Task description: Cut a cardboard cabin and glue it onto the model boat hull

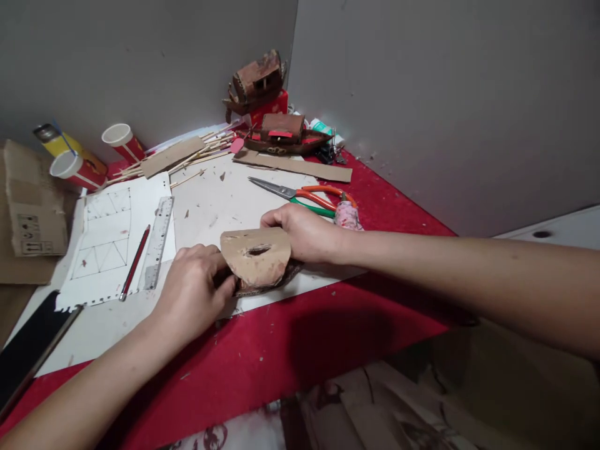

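Observation:
Between my two hands is a cardboard piece (255, 262), rounded on top with a ragged slot in its middle and brown stains along its lower edge. My left hand (199, 281) grips its left side, thumb low against the edge. At the right, my right hand (302, 231) holds it from behind, with most of its fingers hidden. A darker brown layer shows beneath the piece, close to the table. Just beyond my right hand lie scissors (276, 187) with orange and green handles, beside a pink-stained bottle or tube (347, 215).
Two brown model boats (284, 132) stand at the back. Thin wooden sticks (187, 162) and cardboard strips (300, 165) lie before them. To the left are paper cups (122, 140), a drawn sheet (105, 231), a pencil (135, 259), a ruler (159, 240) and a cardboard box (32, 206).

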Tool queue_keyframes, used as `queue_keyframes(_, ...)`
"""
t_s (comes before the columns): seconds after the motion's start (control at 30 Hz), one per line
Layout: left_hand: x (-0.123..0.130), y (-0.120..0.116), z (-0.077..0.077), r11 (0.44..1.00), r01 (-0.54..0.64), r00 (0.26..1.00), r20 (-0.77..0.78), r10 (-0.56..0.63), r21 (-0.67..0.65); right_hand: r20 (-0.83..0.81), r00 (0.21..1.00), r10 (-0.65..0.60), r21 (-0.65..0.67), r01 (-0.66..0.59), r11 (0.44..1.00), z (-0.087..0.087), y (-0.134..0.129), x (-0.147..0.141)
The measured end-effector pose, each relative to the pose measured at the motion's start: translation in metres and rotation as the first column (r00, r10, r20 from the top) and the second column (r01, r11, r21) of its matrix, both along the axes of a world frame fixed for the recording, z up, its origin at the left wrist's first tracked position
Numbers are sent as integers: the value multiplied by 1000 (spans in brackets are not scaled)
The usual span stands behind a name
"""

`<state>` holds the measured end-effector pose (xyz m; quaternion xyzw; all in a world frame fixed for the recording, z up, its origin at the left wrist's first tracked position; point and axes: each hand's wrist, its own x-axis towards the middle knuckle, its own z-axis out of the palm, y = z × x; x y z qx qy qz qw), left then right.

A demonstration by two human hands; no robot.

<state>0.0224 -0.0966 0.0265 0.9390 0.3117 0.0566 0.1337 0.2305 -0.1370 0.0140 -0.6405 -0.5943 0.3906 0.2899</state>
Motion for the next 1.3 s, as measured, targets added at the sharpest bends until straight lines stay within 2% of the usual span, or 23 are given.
queue_keyframes(0.13, 3, -1, 1, 997, 78, 996, -49, -76, 30, 28, 999, -19, -14, 19, 1000, 3, 0, -1)
queue_keyframes(0.4, 9, 0, 4, 989, 132, 979, -165, -120, 65, 42, 998, -40, -42, 42, 998, 6, -1, -2)
queue_keyframes(0.7, 12, 6, 2, 977, 213, 959, -193, -205, 18, 55, 997, -51, -53, 54, 997, 8, -1, -2)
queue_keyframes(0.97, 10, 7, 1, 978, 209, 963, -178, -204, 10, 57, 997, -51, -25, 52, 998, 4, 0, -1)
queue_keyframes(1.13, 14, 8, 3, 976, 219, 952, -219, -215, -5, 55, 997, -52, -30, 53, 998, 2, 1, 0)
queue_keyframes(1.3, 19, 7, 6, 963, 269, 949, -169, -265, -2, 43, 997, -63, -28, 65, 998, 1, 0, 0)
